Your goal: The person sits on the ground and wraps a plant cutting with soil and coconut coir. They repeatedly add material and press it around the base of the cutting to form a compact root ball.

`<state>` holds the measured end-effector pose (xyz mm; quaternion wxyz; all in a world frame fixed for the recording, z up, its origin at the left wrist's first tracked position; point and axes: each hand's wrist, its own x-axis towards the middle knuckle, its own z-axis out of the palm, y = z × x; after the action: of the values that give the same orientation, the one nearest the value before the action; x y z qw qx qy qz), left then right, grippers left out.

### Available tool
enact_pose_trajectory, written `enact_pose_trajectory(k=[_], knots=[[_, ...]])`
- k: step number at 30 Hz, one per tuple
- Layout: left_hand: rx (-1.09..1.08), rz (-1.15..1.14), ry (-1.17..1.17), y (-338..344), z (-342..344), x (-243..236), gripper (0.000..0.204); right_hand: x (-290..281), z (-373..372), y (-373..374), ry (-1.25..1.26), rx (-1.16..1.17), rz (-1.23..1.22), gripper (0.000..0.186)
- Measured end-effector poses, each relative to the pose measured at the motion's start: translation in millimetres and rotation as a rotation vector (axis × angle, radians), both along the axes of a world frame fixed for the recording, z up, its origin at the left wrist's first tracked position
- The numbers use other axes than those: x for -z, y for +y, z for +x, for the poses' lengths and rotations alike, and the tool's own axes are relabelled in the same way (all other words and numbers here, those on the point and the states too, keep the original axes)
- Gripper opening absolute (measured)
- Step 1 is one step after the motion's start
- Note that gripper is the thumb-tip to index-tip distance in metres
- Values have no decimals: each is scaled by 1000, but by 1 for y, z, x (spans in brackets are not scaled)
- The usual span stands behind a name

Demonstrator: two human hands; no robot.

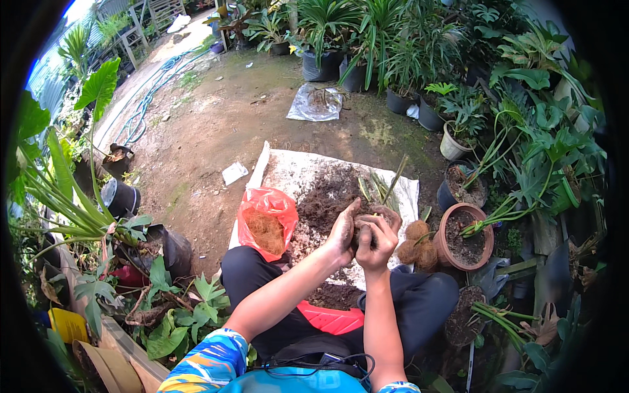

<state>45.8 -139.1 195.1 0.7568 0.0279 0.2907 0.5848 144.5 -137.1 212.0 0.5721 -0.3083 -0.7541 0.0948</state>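
Observation:
My left hand (342, 233) and my right hand (379, 240) are cupped close together over a white sheet (401, 191), fingers curled around a dark earthy clump mostly hidden between them. Soil coats my fingers. Just beyond them lie long green cut leaves or stems (379, 187) beside a heap of dark loose soil (324, 202). To the left stands an opened red plastic bag (267, 208) with brown coconut fibre (265, 232) inside. Several round, brown, fibrous balls (417, 243) sit to the right of my hands.
A terracotta pot (487, 245) with a plant stands on the right, near further potted plants. Close to my lap is a red plastic piece (331, 318). A clear plastic sheet (316, 103) lies on the ground ahead. Leafy plants (171, 327) crowd the left; a blue hose (139, 118) runs behind.

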Motion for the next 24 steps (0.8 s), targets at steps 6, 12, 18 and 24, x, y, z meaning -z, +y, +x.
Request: enact_pose_trajectory(k=[6,12,18,24], knots=[[18,-21,-344,5,-4,39,26,12,-11,1,46,32,51,14],[-110,158,-247,9,8,4,35,-16,8,16,-148,-115,90,9],[-59,200,-176,7,-34,-10,39,10,10,78,355,-180,-287,31],[-122,133,-73,-9,-66,2,44,209,14,143,-12,-64,-1040,30]])
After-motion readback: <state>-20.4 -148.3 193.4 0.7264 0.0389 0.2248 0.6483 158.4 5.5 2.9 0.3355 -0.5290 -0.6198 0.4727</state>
